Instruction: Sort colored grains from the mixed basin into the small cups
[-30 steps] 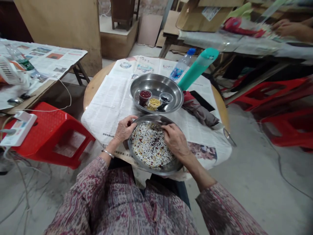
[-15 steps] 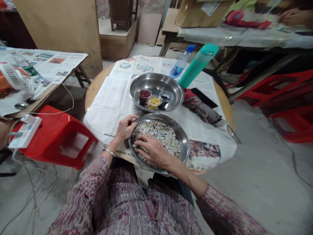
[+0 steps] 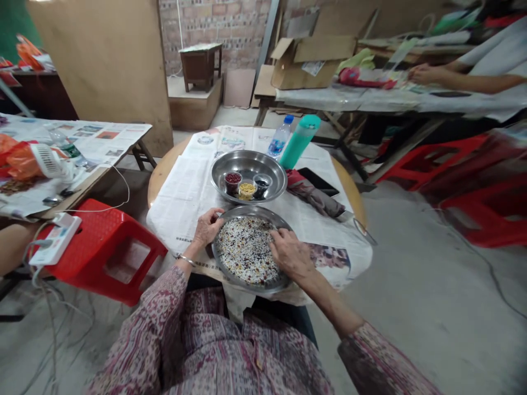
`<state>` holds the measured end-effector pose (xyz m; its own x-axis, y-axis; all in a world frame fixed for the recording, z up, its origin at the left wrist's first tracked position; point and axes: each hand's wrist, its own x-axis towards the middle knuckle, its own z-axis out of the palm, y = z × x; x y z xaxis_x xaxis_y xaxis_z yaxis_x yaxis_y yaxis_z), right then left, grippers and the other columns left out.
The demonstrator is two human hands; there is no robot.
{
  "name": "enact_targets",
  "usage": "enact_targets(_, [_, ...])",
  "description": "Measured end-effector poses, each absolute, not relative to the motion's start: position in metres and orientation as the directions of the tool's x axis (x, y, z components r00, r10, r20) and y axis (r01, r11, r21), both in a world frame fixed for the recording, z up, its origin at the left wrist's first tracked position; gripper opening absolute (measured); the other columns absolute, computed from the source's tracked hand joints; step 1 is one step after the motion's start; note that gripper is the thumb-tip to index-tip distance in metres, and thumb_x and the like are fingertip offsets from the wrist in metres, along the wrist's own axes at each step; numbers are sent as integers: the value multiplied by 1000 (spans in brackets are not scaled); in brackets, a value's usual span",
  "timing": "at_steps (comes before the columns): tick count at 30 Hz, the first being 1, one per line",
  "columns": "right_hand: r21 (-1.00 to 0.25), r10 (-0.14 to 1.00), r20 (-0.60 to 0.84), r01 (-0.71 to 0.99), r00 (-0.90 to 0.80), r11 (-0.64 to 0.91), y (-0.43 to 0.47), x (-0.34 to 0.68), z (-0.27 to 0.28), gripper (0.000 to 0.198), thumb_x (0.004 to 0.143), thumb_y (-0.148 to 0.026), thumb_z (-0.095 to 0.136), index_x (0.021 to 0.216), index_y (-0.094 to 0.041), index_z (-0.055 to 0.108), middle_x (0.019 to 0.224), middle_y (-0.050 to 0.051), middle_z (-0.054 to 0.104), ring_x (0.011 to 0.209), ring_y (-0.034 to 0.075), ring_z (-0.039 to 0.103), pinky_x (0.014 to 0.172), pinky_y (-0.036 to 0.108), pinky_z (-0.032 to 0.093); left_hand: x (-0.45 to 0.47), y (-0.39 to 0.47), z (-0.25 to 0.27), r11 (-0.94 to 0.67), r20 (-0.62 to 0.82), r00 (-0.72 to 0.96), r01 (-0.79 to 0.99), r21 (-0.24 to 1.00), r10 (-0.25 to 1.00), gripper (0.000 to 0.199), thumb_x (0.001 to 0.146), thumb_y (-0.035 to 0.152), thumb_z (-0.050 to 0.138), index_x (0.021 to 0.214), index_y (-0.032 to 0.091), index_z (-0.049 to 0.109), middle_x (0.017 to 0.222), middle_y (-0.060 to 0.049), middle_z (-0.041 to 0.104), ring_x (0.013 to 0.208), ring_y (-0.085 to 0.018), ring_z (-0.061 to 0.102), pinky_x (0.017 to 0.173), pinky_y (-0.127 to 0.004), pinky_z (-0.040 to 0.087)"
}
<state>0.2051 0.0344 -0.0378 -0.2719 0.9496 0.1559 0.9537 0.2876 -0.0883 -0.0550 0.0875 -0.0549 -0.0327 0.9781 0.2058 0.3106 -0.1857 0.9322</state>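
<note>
A round metal basin (image 3: 287, 224) near the table's front edge holds mixed grains and beans (image 3: 247, 249), mostly white with dark, red and yellow bits. My left hand (image 3: 208, 226) grips its left rim, the thumb over the edge. At the right side, my right hand (image 3: 290, 253) rests with bent, slightly parted fingers against the grains; nothing shows in them. Behind stands a second metal basin (image 3: 263, 160) with three small clear cups inside: red beans (image 3: 233, 180), yellow grains (image 3: 247, 190) and black beans (image 3: 262, 185).
Newspaper (image 3: 177, 192) covers the round table. A water bottle (image 3: 280, 137), a teal flask (image 3: 300, 141), a dark cloth bundle (image 3: 317, 197) and a black phone (image 3: 319, 182) lie beyond. A red stool (image 3: 102, 247) with a power strip (image 3: 55, 241) stands left. Another person's hands (image 3: 428, 74) are at the right table.
My right hand has moved from the middle of the grains to the basin's right side. My left hand stays at the rim. The grains look more level, and the view has tilted up.
</note>
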Motion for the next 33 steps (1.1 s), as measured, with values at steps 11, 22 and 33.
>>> enact_targets(11, [-390,846,247,751,-472,533,28,166,-47,32,92,-12,46,113,-22,68,107,8,68,99,20,64,90,35,53,-55,86,-59,-145,174,-60,324,935,983,22,79,17,61,100,15,69,62,8,45,58,-8,41,59,-20,36])
enact_targets(22, [-216,897,234,879,-376,425,31,181,-54,21,95,-20,48,107,-21,66,103,10,67,101,25,62,85,37,54,-56,85,-60,-140,178,-83,338,931,981,21,78,16,63,98,15,70,63,8,46,59,-9,43,60,-21,36])
enact_targets(33, [-421,728,51,646,-684,636,3,154,-36,26,93,-11,51,107,-25,68,99,5,66,95,18,64,80,29,54,-55,85,-57,-126,157,-69,331,935,985,21,79,19,62,99,15,69,63,8,45,58,-9,41,59,-21,36])
